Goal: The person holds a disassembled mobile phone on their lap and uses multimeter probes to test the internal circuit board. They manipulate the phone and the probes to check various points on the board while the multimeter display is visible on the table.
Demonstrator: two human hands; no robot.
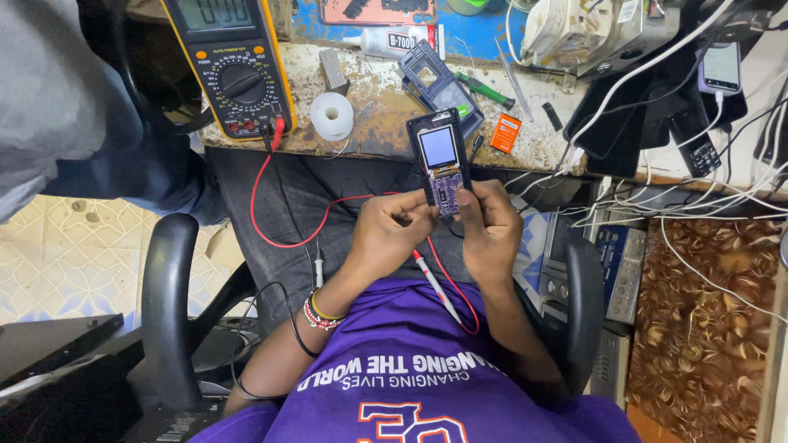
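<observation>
Leftmost: yellow-cased digital multimeter on worn bench, red lead trailing down.
Left hand: fingers curled, pinching lower edge of opened small black phone with lit screen and exposed purple board.
Phone: upright, above lap, before bench edge.
Right hand: fingers pressed together, thumb on board.

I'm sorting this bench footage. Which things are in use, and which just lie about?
In use:
opened phone, held by left hand and right hand
red probe on the lap
multimeter

Lying about:
solder spool
glue tube
orange battery
green screwdriver
</observation>
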